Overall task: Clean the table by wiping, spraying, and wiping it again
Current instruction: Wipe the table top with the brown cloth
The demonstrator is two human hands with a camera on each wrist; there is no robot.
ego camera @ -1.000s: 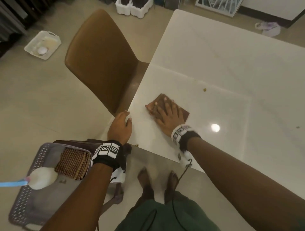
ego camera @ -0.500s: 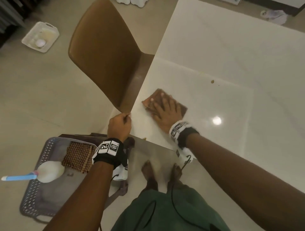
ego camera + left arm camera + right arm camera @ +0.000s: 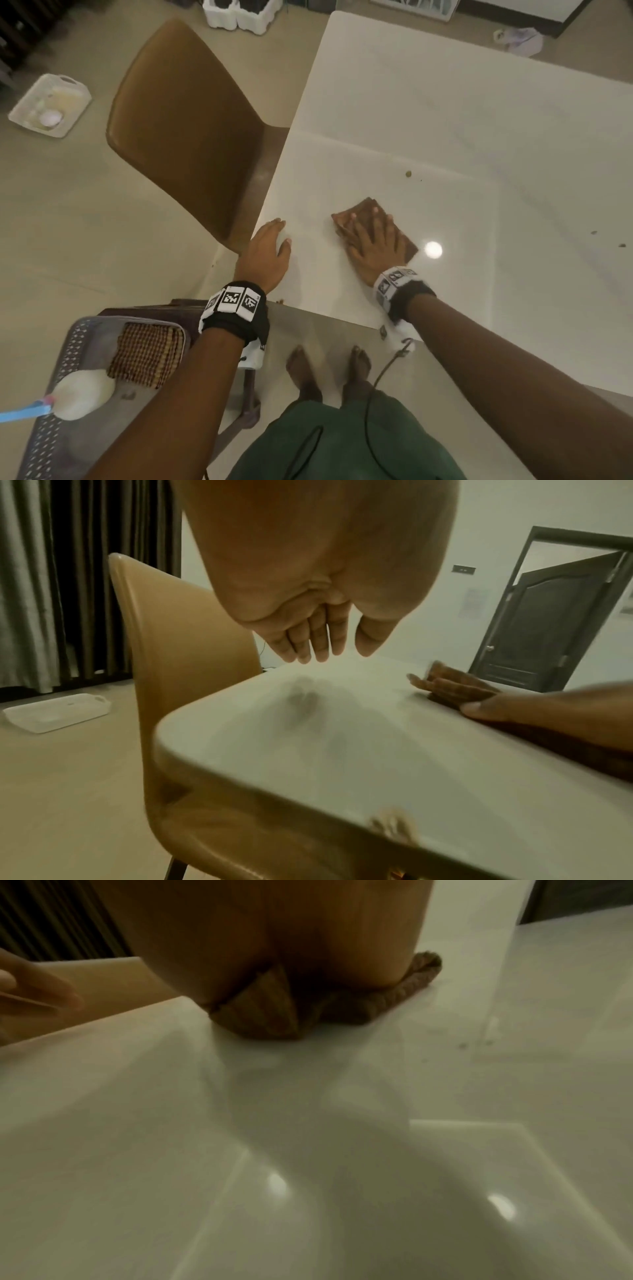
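Observation:
A folded brown cloth (image 3: pixel 363 210) lies on the white table (image 3: pixel 445 120) near its front left corner. My right hand (image 3: pixel 373 240) presses flat on it with spread, straight fingers. In the right wrist view the palm covers most of the cloth (image 3: pixel 270 1015). My left hand (image 3: pixel 272 243) rests open on the table's left corner, fingers straight; its fingers (image 3: pixel 318 642) show together over the table edge (image 3: pixel 192 723). A white spray bottle (image 3: pixel 82 394) with a blue nozzle lies in a grey basket (image 3: pixel 44 445) at my lower left.
Crumbs lie beyond the cloth (image 3: pixel 408 174), at the far right (image 3: pixel 621 245) and at the front edge (image 3: pixel 281 301). A brown chair (image 3: pixel 185 130) is tucked against the table's left side. A checked cloth (image 3: pixel 147 353) lies in the basket. A white tray (image 3: pixel 51 106) sits on the floor.
My left hand went from curling over the table's corner edge to lying flat on top of it. My right hand slid the cloth rightward, away from the left edge.

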